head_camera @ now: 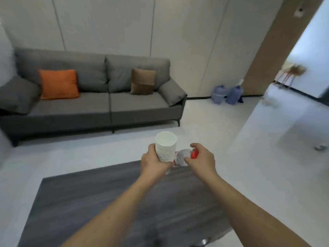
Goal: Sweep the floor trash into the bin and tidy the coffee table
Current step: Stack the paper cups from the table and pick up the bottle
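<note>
Right now both hands are busy out over the far edge of the bench (92, 202), a dark wood-grain coffee table whose visible top shows nothing resting on it. The left hand (153, 162) is wrapped around a tall stack of white paper cups (166, 147), held upright with the open mouth of the top cup facing up. The right hand (201, 159) is closed on a clear plastic bottle (181, 157) at its red cap (194, 154), the bottle lying tilted between the two hands and touching or nearly touching the cup stack. So the tidying half looks well along, judging by that bare tabletop, though the near edge is blurred and I can't vouch for it. What's left there is finding a home for the cups and bottle, both lifted clear of the surface. As for the sweeping, no broom, dustpan or bin is in view, and the pale floor (222, 131) between the grey sofa (99, 106) and the bench shows no litter I can make out, so whether that half is finished can't be told from here.
</note>
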